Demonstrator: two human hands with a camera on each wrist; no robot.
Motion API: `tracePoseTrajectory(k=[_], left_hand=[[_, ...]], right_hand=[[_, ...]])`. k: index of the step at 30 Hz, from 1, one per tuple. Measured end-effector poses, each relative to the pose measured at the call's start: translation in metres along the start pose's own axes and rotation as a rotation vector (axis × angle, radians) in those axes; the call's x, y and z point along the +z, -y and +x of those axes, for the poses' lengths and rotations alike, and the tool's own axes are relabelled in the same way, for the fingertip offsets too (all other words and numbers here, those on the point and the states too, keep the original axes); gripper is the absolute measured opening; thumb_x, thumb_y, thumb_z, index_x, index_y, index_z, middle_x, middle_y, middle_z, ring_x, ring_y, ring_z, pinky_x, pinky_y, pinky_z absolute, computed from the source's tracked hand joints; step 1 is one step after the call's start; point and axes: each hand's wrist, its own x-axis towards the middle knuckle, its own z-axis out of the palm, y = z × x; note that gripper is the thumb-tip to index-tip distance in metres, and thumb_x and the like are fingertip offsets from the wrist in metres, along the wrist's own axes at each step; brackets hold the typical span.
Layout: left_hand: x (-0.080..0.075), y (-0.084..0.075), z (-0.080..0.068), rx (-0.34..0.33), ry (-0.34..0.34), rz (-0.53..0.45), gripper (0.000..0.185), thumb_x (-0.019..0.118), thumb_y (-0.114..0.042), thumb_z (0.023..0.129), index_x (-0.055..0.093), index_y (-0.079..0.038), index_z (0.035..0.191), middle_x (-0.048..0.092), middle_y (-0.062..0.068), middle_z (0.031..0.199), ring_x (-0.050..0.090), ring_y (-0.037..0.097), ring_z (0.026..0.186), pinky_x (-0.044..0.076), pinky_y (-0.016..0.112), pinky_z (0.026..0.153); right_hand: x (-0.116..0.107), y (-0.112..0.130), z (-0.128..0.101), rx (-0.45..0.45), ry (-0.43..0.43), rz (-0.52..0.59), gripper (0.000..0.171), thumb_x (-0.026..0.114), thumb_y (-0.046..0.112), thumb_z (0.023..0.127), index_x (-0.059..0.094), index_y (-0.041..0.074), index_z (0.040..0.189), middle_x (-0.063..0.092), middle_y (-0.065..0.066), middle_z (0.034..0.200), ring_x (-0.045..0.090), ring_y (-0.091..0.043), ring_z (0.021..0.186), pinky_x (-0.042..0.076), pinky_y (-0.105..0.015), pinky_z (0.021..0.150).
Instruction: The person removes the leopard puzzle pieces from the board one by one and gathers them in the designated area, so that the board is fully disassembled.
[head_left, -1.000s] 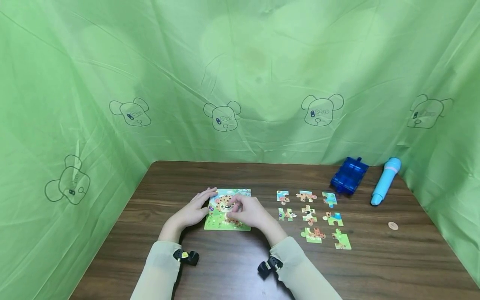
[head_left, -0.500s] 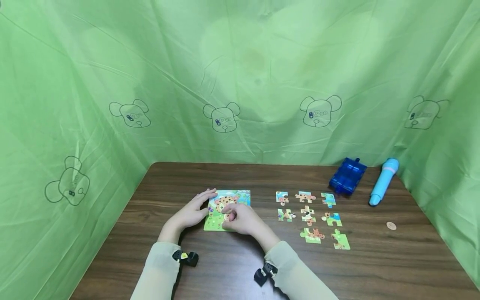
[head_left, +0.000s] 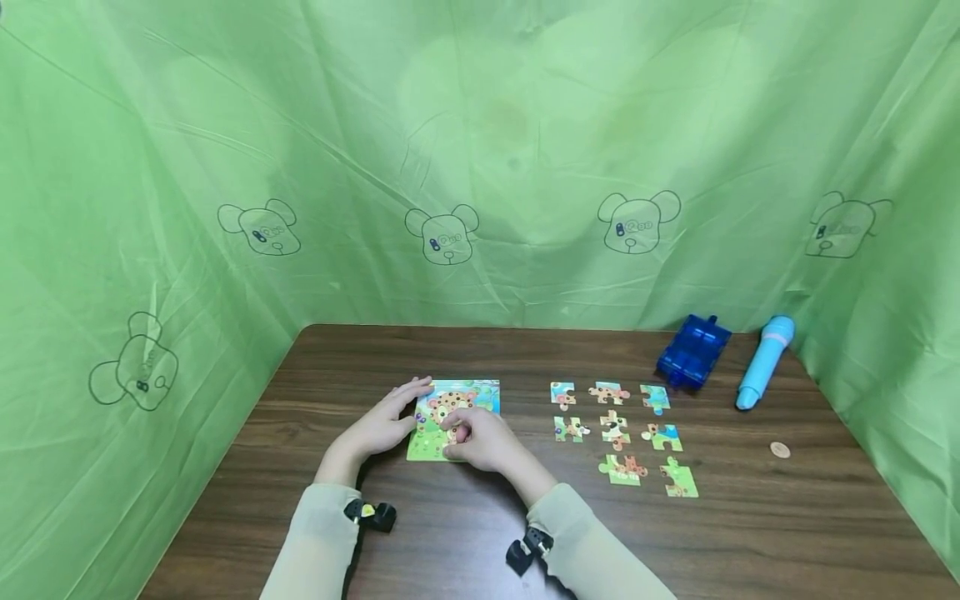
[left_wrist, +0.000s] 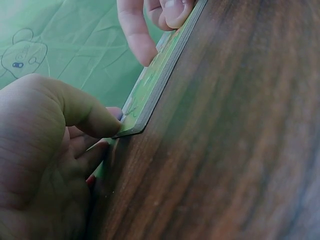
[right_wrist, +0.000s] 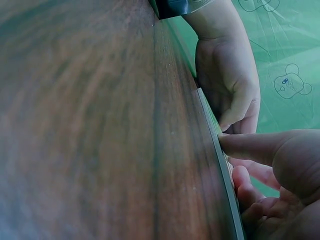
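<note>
A colourful puzzle board (head_left: 427,452) with a leopard picture lies flat on the table. My left hand (head_left: 378,431) rests along its left side; in the left wrist view the thumb of that left hand (left_wrist: 40,135) touches the near-left corner. Over the lower middle of the board, my right hand (head_left: 487,437) bends down with thumb and forefinger spread apart on the picture. The right hand (right_wrist: 295,170) has its other fingers curled in the right wrist view. I cannot tell whether a piece is between the right fingertips, since the hand covers that spot.
Right of the board, several loose jigsaw pieces (head_left: 615,429) lie in rows. Behind them stand a blue translucent box (head_left: 693,352) and a light-blue toy microphone (head_left: 765,362). A small round disc (head_left: 780,450) lies at the right. Green curtain (head_left: 480,150) surrounds the brown table (head_left: 450,533).
My right hand has moved slightly left and toward me over the board, now lower on the leopard picture; it has stayed nearly still over the last half second. My left hand has not moved.
</note>
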Motion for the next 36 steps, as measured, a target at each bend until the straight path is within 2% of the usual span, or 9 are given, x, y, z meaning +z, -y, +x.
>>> tracePoseTrajectory(k=[6,10,16,22,29,36], left_hand=[[-0.0003,-0.0003,0.0004,-0.002,0.003,-0.007,0.061,0.056,-0.001,0.104,0.049,-0.008,0.164,0.035,0.007,0.178,0.017,0.035,0.168,0.009,0.066,0.133],[-0.0002,0.0007,0.0008,-0.001,0.003,-0.003,0.061,0.056,-0.001,0.104,0.049,-0.008,0.164,0.034,0.007,0.178,0.017,0.035,0.168,0.007,0.064,0.134],[0.0004,0.0027,0.0012,0.007,-0.002,0.000,0.061,0.057,0.000,0.103,0.050,-0.008,0.163,0.035,0.007,0.177,0.018,0.035,0.168,0.009,0.064,0.134],[0.0005,0.0035,0.0018,0.015,0.000,0.000,0.060,0.056,0.000,0.103,0.050,-0.007,0.163,0.035,0.008,0.177,0.018,0.036,0.167,0.008,0.065,0.134],[0.0008,0.0032,0.0014,0.019,-0.004,0.009,0.060,0.056,0.000,0.103,0.050,-0.006,0.163,0.035,0.009,0.177,0.018,0.036,0.167,0.008,0.065,0.134],[0.0012,0.0055,0.0026,0.031,-0.003,-0.006,0.061,0.056,0.000,0.103,0.051,-0.006,0.163,0.035,0.010,0.177,0.018,0.037,0.167,0.007,0.065,0.134]], right_hand=[[0.0014,-0.0024,0.0014,0.010,-0.024,0.021,0.034,0.093,0.013,0.084,0.078,0.014,0.115,0.068,0.001,0.085,0.056,-0.006,0.073,0.049,-0.030,0.071],[0.0021,-0.0021,0.0013,0.013,-0.042,0.085,0.034,0.093,0.010,0.082,0.075,0.014,0.111,0.072,-0.005,0.093,0.059,-0.009,0.079,0.052,-0.032,0.074],[0.0013,-0.0008,-0.0003,0.033,-0.035,0.196,0.023,0.088,0.009,0.090,0.072,0.012,0.106,0.074,-0.002,0.092,0.065,-0.009,0.078,0.054,-0.030,0.073],[-0.0005,0.0014,-0.0016,0.044,-0.032,0.240,0.018,0.086,0.009,0.094,0.070,0.011,0.103,0.072,0.000,0.087,0.062,-0.008,0.073,0.050,-0.026,0.066],[-0.0007,0.0042,-0.0026,0.018,-0.025,0.253,0.016,0.085,0.008,0.094,0.070,0.008,0.101,0.072,-0.001,0.086,0.063,-0.009,0.074,0.050,-0.026,0.066],[-0.0003,0.0045,-0.0026,-0.035,-0.023,0.201,0.014,0.084,0.010,0.095,0.070,0.012,0.098,0.072,0.002,0.087,0.065,-0.007,0.077,0.053,-0.027,0.069]])
